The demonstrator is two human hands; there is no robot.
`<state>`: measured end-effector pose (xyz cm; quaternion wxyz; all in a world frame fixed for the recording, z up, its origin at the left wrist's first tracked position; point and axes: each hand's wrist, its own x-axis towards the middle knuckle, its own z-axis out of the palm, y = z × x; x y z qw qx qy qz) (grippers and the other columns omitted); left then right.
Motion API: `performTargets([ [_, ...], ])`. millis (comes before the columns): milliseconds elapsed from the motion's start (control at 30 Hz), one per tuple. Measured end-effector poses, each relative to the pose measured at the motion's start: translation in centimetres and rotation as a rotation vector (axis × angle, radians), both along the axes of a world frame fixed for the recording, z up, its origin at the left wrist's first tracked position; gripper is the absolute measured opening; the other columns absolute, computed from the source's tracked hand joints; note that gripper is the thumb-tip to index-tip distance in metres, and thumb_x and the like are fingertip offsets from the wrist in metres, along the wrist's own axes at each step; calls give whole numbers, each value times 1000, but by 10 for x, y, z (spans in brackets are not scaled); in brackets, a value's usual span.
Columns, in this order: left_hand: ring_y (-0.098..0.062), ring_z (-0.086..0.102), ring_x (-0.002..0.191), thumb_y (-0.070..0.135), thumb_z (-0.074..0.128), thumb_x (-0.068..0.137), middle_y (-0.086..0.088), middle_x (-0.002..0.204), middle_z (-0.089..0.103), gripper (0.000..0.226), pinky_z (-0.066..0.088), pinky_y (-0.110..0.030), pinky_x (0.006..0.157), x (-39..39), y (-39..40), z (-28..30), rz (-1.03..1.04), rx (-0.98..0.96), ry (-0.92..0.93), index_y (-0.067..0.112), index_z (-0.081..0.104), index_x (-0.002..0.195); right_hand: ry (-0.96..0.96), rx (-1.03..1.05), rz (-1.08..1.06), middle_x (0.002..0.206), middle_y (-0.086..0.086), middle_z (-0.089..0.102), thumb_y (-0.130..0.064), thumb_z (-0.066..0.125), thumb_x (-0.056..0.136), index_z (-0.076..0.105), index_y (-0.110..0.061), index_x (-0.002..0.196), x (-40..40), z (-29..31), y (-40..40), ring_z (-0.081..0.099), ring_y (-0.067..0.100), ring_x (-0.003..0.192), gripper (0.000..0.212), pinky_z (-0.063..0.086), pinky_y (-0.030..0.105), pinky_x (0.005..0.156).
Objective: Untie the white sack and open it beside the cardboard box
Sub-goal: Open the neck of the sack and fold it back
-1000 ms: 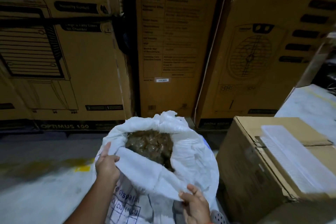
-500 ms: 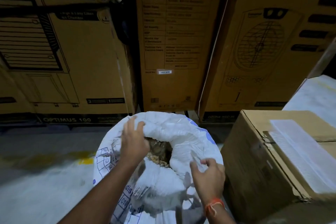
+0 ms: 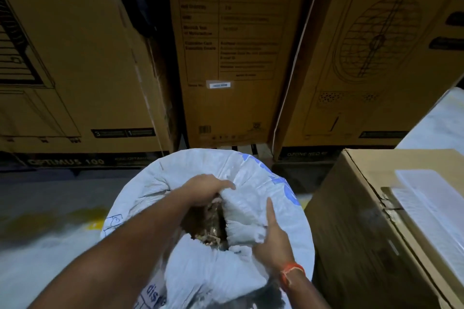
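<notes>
The white sack point(image 3: 241, 183) stands on the floor just beside the cardboard box point(image 3: 356, 228), its mouth open on brown contents point(image 3: 208, 221). The left hand point(image 3: 206, 189) curls over the far rim, gripping it — the right hand point(image 3: 272, 241) pinches the near fold, forefinger straight.

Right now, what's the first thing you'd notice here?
A big white sack sits in the middle with its mouth open, showing brown stuff inside. The left hand grips the far rim while the right hand holds the near fold. A cardboard box stands to its right.
</notes>
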<state>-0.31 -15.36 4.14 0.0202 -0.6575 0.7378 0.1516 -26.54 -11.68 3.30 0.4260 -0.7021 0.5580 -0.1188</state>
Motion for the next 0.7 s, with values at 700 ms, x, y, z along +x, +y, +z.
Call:
performTargets([
  [700,-22,58,78,18,46,110,-9,95,60,48,51,-34,71,39,-47,-5,1202,26,1606,1,42,154,-567,143,-238,89,7,77,28,35,75,71,-33,127,-61,-17,-41,33,18,53,88,32,23,46],
])
